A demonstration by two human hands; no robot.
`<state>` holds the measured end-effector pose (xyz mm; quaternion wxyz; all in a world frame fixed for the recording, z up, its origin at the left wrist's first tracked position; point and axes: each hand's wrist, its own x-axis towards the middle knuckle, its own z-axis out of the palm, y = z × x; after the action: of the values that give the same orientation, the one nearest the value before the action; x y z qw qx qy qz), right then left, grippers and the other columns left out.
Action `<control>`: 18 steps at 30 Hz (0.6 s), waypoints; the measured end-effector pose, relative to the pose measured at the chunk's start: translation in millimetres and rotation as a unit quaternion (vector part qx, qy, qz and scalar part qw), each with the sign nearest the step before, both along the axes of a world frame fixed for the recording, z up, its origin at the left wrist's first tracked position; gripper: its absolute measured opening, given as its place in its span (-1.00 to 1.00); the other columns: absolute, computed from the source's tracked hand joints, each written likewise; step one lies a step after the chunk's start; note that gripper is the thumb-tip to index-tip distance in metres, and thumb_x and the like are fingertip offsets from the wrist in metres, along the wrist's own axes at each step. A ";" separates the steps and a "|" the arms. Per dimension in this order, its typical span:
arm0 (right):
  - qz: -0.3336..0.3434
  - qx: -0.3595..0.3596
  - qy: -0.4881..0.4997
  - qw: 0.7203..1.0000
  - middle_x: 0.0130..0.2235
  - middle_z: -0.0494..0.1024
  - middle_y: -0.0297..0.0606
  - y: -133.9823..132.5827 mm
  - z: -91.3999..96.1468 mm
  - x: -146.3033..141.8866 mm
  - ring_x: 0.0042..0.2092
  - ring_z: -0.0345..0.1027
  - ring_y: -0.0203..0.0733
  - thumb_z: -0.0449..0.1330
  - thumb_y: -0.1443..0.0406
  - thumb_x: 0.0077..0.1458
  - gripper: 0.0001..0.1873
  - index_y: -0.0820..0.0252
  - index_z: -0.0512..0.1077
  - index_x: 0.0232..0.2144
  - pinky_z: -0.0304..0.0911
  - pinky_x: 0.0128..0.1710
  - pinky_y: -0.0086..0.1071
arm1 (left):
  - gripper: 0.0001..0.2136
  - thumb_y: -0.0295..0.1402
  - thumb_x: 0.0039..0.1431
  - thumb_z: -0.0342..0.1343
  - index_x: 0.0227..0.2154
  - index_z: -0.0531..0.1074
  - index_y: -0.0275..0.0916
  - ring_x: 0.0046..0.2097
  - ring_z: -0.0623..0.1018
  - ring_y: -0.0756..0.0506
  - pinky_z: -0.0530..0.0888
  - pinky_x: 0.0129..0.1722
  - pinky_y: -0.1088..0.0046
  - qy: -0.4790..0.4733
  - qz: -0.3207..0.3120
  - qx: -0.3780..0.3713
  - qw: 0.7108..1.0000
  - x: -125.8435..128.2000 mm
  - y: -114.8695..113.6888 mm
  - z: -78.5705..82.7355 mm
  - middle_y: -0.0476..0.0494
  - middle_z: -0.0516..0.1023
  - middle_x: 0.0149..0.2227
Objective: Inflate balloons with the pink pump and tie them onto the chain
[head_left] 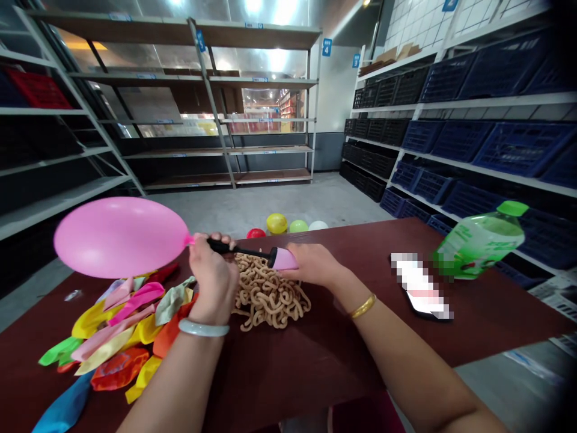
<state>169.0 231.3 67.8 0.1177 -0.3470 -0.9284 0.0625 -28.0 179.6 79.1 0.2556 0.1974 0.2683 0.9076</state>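
A large pink balloon point(119, 237), swollen with air, points left from my left hand point(211, 267). That hand is closed around the balloon's neck and the black nozzle end of a hand pump point(250, 250). My right hand point(311, 263) wraps the pump's pink body on the other side, with a thin black rod showing between the two hands. Below the pump lies a heap of tan twisted cords or strands point(273, 294); their exact kind I cannot tell. Under the pink balloon, a pile of uninflated balloons point(130, 331) in many colours spreads over the table's left part.
The dark red table point(293, 373) carries a phone point(419, 285) and a green-capped bottle point(480, 240) on the right. Beyond its far edge sit several inflated balloons point(276, 223). Metal shelves point(270, 150) stand behind, and racks of blue crates point(523, 147) line the right.
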 end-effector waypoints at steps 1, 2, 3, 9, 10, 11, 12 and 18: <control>-0.001 0.007 0.006 1.000 -0.17 0.60 -0.12 -4.7 0.5 -3.5 -0.21 0.50 0.04 0.11 -0.21 0.10 -0.41 0.17 0.37 -0.17 0.16 -0.36 -0.31 | -0.85 -0.42 0.10 0.11 -0.41 0.21 -0.18 -0.49 0.37 0.03 0.35 -0.47 0.49 0.006 -0.020 0.001 1.000 12.4 -0.1 -1.9 0.07 0.29 -0.51; -0.003 0.011 0.012 1.000 -0.18 0.60 -0.11 -9.2 1.1 -7.0 -0.20 0.51 0.05 0.09 -0.21 0.12 -0.41 0.17 0.36 -0.16 0.17 -0.36 -0.30 | -0.83 -0.41 0.11 0.13 -0.41 0.20 -0.18 -0.49 0.37 0.04 0.36 -0.46 0.49 0.013 -0.042 -0.002 0.999 24.1 -0.7 -3.8 0.07 0.29 -0.50; -0.005 0.012 0.017 1.000 -0.18 0.60 -0.11 -13.4 1.8 -10.4 -0.20 0.51 0.05 0.07 -0.20 0.14 -0.41 0.18 0.35 -0.15 0.18 -0.35 -0.30 | -0.81 -0.38 0.12 0.15 -0.41 0.19 -0.18 -0.49 0.37 0.04 0.37 -0.46 0.49 0.015 -0.054 -0.004 0.998 33.9 -1.5 -5.3 0.07 0.29 -0.49; -0.005 0.001 0.037 0.999 -0.13 0.60 -0.14 -16.5 1.1 -19.8 -0.15 0.51 0.06 0.05 -0.22 0.13 -0.38 0.15 0.36 -0.10 0.21 -0.32 -0.28 | -0.79 -0.33 0.15 0.17 -0.40 0.19 -0.17 -0.50 0.39 0.03 0.37 -0.46 0.47 0.042 -0.038 0.000 0.998 19.0 -5.5 -0.3 0.07 0.30 -0.48; -0.001 0.003 0.035 0.999 -0.13 0.60 -0.14 -13.2 -0.5 -18.6 -0.14 0.51 0.06 0.07 -0.22 0.12 -0.39 0.14 0.37 -0.10 0.20 -0.32 -0.28 | -0.79 -0.33 0.15 0.17 -0.40 0.19 -0.17 -0.50 0.39 0.03 0.36 -0.48 0.48 0.040 -0.023 -0.001 0.999 5.0 -5.9 2.2 0.07 0.30 -0.49; 0.001 0.005 0.031 1.000 -0.13 0.60 -0.14 -9.2 -2.5 -16.7 -0.14 0.50 0.06 0.10 -0.22 0.10 -0.39 0.14 0.38 -0.10 0.20 -0.31 -0.28 | -0.78 -0.32 0.14 0.17 -0.40 0.19 -0.17 -0.51 0.39 0.03 0.34 -0.49 0.49 0.034 -0.007 -0.003 0.999 -9.9 -6.5 4.7 0.08 0.29 -0.50; 0.001 0.007 0.026 1.000 -0.13 0.60 -0.13 -5.0 -4.9 -14.5 -0.15 0.50 0.07 0.12 -0.22 0.09 -0.39 0.14 0.39 -0.10 0.20 -0.31 -0.28 | -0.78 -0.32 0.14 0.17 -0.41 0.18 -0.17 -0.51 0.38 0.03 0.33 -0.50 0.50 0.024 0.008 -0.006 1.000 -24.5 -7.4 7.0 0.09 0.29 -0.51; 0.008 0.018 0.015 1.000 -0.16 0.61 -0.10 13.9 -19.1 -3.1 -0.18 0.51 0.08 0.15 -0.20 0.08 -0.40 0.16 0.41 -0.13 0.17 -0.35 -0.28 | -0.80 -0.31 0.13 0.14 -0.41 0.18 -0.17 -0.54 0.36 0.03 0.30 -0.53 0.49 -0.009 0.065 -0.011 0.998 -57.7 -9.1 8.6 0.09 0.29 -0.52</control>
<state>165.9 245.2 48.8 0.1373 -0.3362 -0.9303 0.0518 -85.8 170.5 87.7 0.2004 0.1681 0.2884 0.9211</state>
